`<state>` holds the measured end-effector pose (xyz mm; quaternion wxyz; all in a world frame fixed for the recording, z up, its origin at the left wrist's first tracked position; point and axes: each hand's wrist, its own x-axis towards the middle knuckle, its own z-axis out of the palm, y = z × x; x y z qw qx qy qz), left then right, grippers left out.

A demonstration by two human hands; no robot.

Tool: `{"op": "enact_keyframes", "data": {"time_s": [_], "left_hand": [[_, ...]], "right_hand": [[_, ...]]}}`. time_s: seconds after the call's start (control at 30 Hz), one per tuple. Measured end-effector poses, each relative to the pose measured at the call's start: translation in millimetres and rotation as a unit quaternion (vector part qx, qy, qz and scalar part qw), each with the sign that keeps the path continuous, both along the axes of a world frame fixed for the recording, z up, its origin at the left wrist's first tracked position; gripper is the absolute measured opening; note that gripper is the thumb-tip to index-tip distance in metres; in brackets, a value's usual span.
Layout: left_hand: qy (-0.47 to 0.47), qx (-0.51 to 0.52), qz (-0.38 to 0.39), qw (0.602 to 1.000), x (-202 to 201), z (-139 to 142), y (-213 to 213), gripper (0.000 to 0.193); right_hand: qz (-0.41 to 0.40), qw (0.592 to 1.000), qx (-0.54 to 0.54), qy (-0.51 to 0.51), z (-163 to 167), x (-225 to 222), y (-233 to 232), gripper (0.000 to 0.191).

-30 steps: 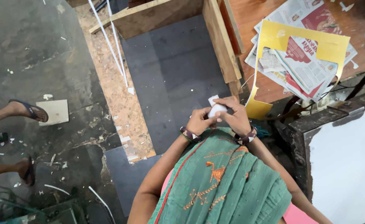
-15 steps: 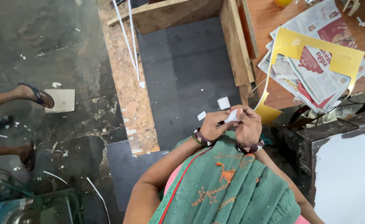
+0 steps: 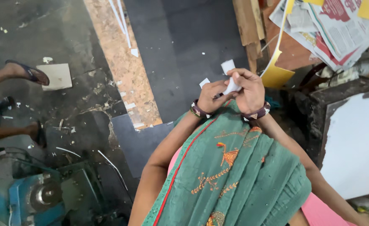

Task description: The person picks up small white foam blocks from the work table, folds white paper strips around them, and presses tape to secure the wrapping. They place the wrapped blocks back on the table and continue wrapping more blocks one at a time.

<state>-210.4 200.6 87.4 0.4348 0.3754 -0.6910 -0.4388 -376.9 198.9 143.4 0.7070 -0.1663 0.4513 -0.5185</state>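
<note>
Both my hands are together in front of my chest, above a green embroidered scarf (image 3: 234, 175). My left hand (image 3: 211, 95) and my right hand (image 3: 247, 90) pinch a small piece of white paper (image 3: 230, 77) between the fingers. The paper sticks up above my right fingers, and a corner of it shows beside my left hand. Each wrist wears dark bangles. The hands hover over a dark grey sheet (image 3: 180, 50) lying on the floor.
A strip of brown board (image 3: 121, 62) with white scraps lies left of the dark sheet. Another person's sandalled feet (image 3: 29, 73) are at the left. A blue machine (image 3: 42, 196) sits bottom left. Newspapers (image 3: 335, 29) and a yellow sheet (image 3: 276, 71) lie on a wooden table; a white panel (image 3: 356, 146) stands at the right.
The view has shifted so the hands sit lower and further right over the dark sheet. The hands stay together on the white paper, working it between the fingers.
</note>
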Motion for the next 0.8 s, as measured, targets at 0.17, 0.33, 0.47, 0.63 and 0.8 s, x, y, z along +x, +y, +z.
{"op": "enact_keyframes", "data": {"time_s": [0.17, 0.33, 0.47, 0.63, 0.8], "left_hand": [[0.009, 0.015, -0.053, 0.998, 9, -8, 0, 0.03], [0.135, 0.175, -0.084, 0.972, 7, -7, 0, 0.025], [0.17, 0.324, -0.064, 0.928, 5, -8, -8, 0.018], [0.159, 0.336, -0.03, 0.928, -4, -16, -6, 0.013], [0.18, 0.32, -0.023, 0.93, -11, -15, 3, 0.011]], "right_hand": [[0.002, 1.0, -0.02, -0.02, -7, 4, -3, 0.019], [0.026, 0.996, -0.002, -0.084, -3, -7, -5, 0.036], [0.056, 0.996, -0.041, -0.063, 8, -14, -8, 0.045], [0.102, 0.963, -0.158, 0.194, 6, -2, 5, 0.041], [0.003, 0.922, -0.195, 0.334, 1, 11, 10, 0.02]]}}
